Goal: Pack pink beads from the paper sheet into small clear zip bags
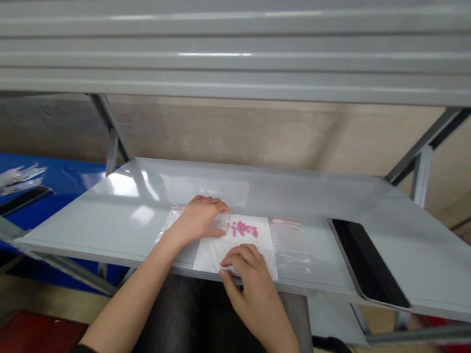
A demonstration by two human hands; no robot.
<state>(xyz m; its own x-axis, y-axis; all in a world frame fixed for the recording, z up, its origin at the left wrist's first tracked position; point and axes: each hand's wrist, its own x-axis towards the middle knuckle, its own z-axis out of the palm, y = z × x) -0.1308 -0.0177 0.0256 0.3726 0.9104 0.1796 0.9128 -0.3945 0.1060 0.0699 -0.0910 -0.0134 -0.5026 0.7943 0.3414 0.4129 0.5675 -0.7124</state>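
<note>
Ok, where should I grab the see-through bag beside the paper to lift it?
Probably pinch the red strip on the far edge of the see-through bag from above. The bag lies flat on the shelf, and that strip looks stiffest.

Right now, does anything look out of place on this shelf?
Yes: the pink pills lie loose in a small heap on the white paper, with nothing around them to stop them rolling. They sit right beside the clear cup held in your left hand.

Two hands point(198, 220), one clear cup point(221, 220), one paper sheet point(213, 256), some twenty pink pills point(243, 229)
</note>
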